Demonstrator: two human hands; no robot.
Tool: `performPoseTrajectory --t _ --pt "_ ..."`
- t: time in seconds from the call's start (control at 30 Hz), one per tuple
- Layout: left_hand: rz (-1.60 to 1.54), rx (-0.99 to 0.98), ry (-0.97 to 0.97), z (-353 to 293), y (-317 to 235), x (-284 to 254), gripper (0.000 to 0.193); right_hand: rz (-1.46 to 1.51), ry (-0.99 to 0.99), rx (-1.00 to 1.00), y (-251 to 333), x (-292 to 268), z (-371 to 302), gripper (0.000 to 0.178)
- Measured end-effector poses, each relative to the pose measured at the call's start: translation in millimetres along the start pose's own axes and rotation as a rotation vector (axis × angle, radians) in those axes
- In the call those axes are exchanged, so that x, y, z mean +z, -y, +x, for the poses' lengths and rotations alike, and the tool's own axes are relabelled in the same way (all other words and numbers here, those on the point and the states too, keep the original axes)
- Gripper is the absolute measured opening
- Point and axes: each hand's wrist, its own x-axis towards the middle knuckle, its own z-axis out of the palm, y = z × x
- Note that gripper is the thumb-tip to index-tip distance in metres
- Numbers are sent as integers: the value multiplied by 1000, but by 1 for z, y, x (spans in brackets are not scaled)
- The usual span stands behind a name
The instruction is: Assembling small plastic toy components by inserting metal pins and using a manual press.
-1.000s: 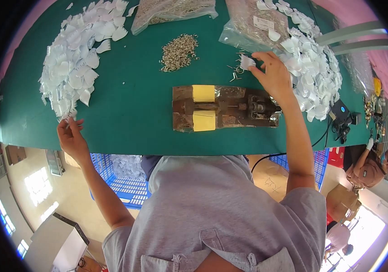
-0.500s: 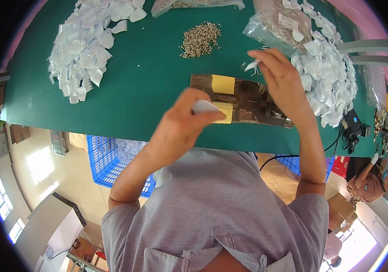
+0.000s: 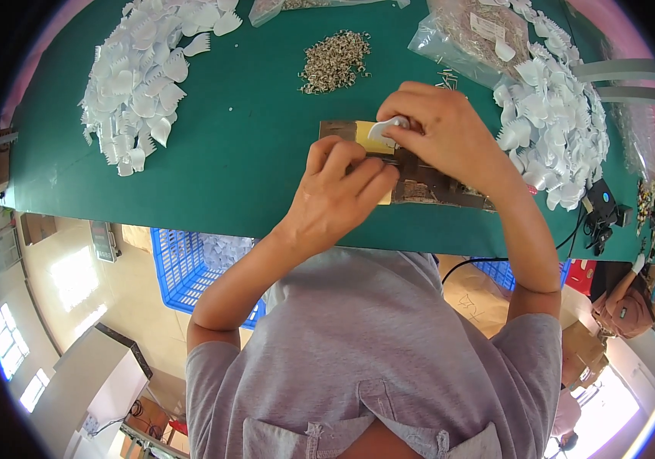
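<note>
One white piece (image 3: 385, 131): clamped in right-hand grip (image 3: 438, 126), shifted from beyond the brown fixture (image 3: 427, 193) to over its yellow pad (image 3: 364, 135). Left-hand grip (image 3: 339, 183): advanced to the fixture's midline; tips hidden, closure indeterminable.

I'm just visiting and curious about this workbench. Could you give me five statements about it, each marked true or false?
1. The right hand pinches a white piece. True.
2. The left hand is on the left white pile. False: the left hand is at the brown block.
3. The small metal parts are heaped farther from the person than the brown block. True.
4. The tabletop is red. False: the tabletop is green.
5. The right white pile lies near a clear bag. True.
</note>
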Motion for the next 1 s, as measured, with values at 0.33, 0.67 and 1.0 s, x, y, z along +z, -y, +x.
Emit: performPoseTrajectory --t 0.33,0.67,1.0 --pt "-202 -331 -256 -10 13 13 65 -86 -179 -106 1 5 -11 16" --pt "-564 -432 -192 -17 23 25 84 256 83 40 -2 17 -17 18" --pt "-534 -354 -121 -13 26 17 64 -327 -276 -292 13 36 -45 22"
